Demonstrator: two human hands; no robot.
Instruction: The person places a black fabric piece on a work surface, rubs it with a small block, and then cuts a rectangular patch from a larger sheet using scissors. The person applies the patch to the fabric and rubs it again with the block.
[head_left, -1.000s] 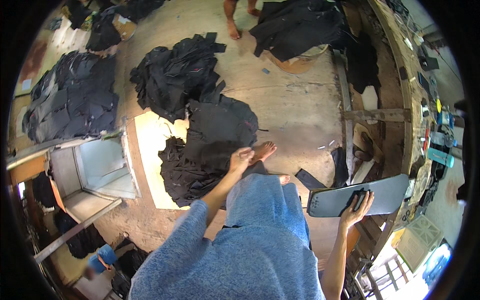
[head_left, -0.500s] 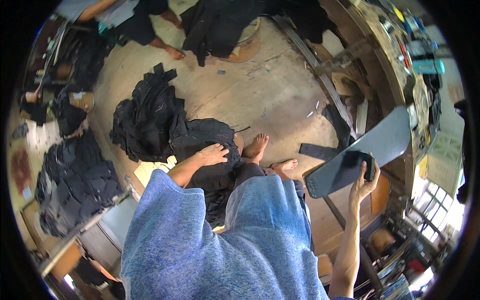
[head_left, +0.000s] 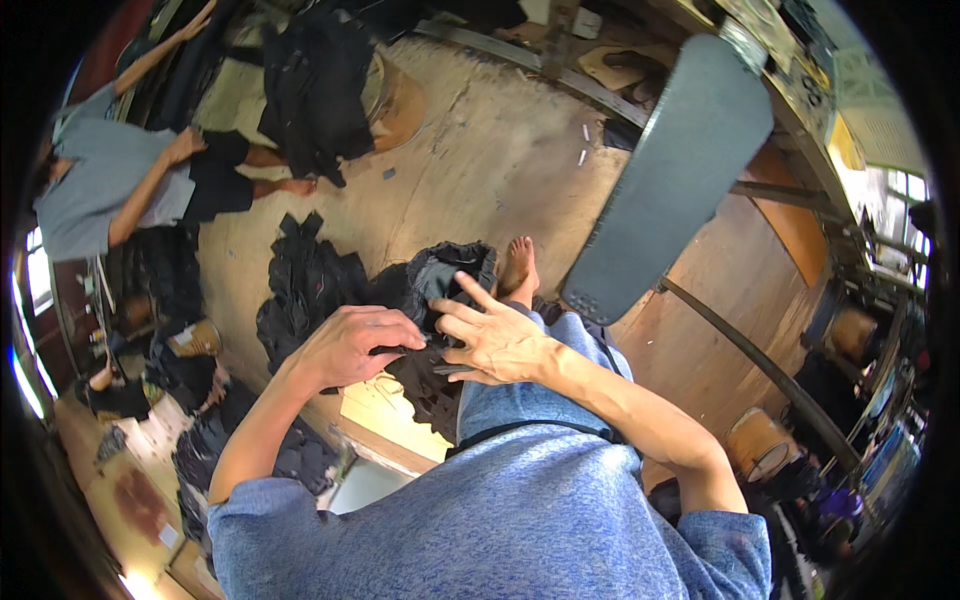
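Note:
Both my hands are together over a black garment [head_left: 440, 270] in front of my lap. Its upper end bulges into a round opening with a greyish inside. My left hand [head_left: 360, 345] is closed, its fingertips pinching a dark edge of the cloth. Just to its right, my right hand [head_left: 500, 340] holds dark cloth between thumb and forefinger, while its outer fingers stretch away over the garment. The exact grip under the fingers is partly hidden. A heap of black garments [head_left: 300, 275] lies on the floor beyond my left hand.
A long dark grey padded board [head_left: 680, 170] juts out at the right, above a metal leg [head_left: 760, 350]. Pale yellow material [head_left: 385, 410] lies below my hands. At the far left is another person [head_left: 130, 190], near black cloth [head_left: 315, 90]. More dark cloth [head_left: 230, 440] is piled at left.
My right hand has left the dark block on the board and come across to the garment. My left hand now pinches cloth instead of lying on it. The view has turned.

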